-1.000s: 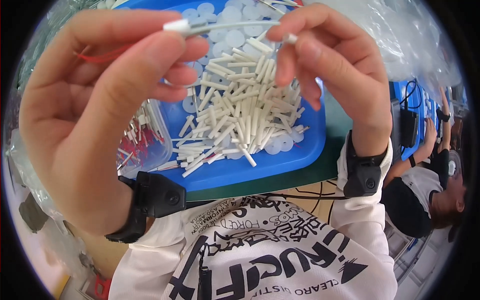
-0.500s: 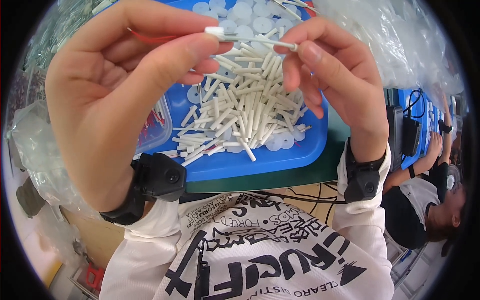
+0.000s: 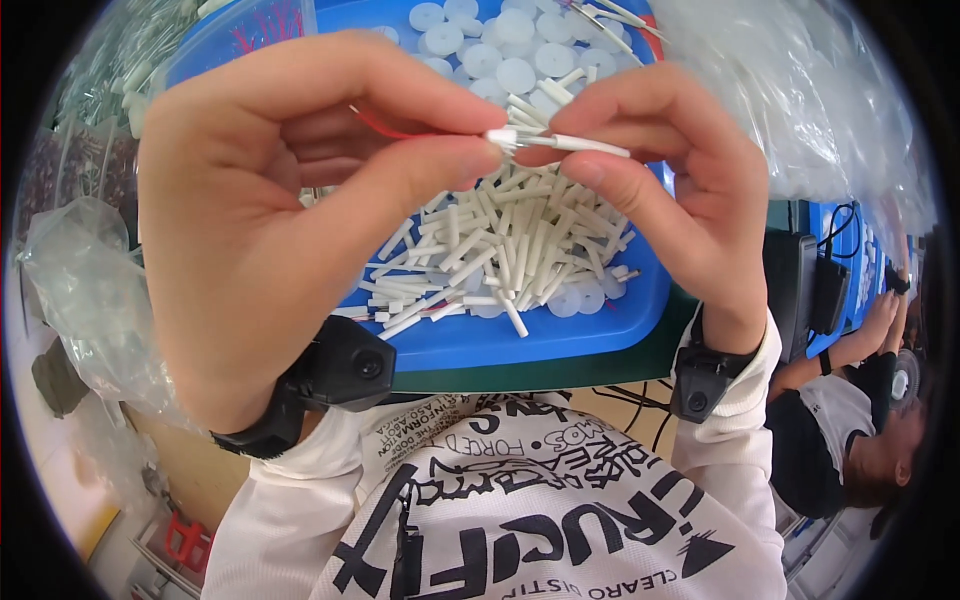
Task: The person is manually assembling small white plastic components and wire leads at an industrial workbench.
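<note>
Both hands are up close over the blue tray (image 3: 560,345), working one small piece between them. The left hand (image 3: 290,230) has its grip pinched together, thumb and forefinger, on the white connector end (image 3: 503,137) of a thin red wire (image 3: 385,126) that runs back behind the fingers. The right hand (image 3: 660,190) has its own grip clamped on a short white tube (image 3: 585,146), held level and meeting the connector tip to tip, so it looks to me like the tube is being slid onto that end (hard to tell how far on it is, the joint is tiny and a bit blurred). If that's the step, I'd say the trick is keeping both pieces in one straight line and pinching close to the joint so the wire doesn't buckle, then pushing gently rather than forcing it. Below the hands the tray holds a loose pile of the same white tubes (image 3: 500,250) plus a scatter of white round discs (image 3: 500,60) toward the far side. Clear plastic bags (image 3: 90,290) sit off to the left of the bench, and another person (image 3: 860,420) is at work on the right.
</note>
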A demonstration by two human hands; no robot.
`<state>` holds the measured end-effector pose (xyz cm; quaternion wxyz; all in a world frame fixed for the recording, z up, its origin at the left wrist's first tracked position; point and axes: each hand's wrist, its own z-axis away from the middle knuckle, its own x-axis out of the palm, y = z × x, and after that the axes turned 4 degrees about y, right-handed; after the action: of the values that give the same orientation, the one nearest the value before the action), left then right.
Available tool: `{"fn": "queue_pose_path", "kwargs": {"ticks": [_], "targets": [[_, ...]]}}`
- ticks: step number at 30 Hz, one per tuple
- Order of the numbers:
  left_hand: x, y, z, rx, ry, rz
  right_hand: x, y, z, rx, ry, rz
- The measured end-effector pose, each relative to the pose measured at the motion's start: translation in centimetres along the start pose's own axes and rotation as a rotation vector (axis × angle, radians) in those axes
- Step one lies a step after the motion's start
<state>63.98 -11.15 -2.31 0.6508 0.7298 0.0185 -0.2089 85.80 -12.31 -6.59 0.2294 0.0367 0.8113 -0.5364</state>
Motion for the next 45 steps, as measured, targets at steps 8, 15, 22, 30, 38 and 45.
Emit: {"fn": "queue_pose_path", "kwargs": {"ticks": [8,15,22,30,38,45], "targets": [[0.5,-0.4,0.0,0.050,-0.035,0.056,0.1,-0.5,0.1,-0.257,0.097,0.281],[0.7,-0.3,0.2,0.061,-0.017,-0.091,0.8,-0.5,0.1,-0.312,0.038,0.280],[0.3,-0.1,1.3,0.178,-0.045,-0.198,1.7,-0.9,0.0,-0.370,0.016,0.279],[0.6,0.7,0.4,0.092,0.028,-0.182,0.2,-2.0,-0.5,-0.151,0.054,0.269],[0.7,-0.5,0.1,0.100,-0.002,-0.226,1.1,-0.4,0.0,-0.298,0.036,0.302],[0.1,0.6,0.0,0.183,0.248,-0.176,0.5,1.5,-0.5,-0.258,0.449,0.479]]}}
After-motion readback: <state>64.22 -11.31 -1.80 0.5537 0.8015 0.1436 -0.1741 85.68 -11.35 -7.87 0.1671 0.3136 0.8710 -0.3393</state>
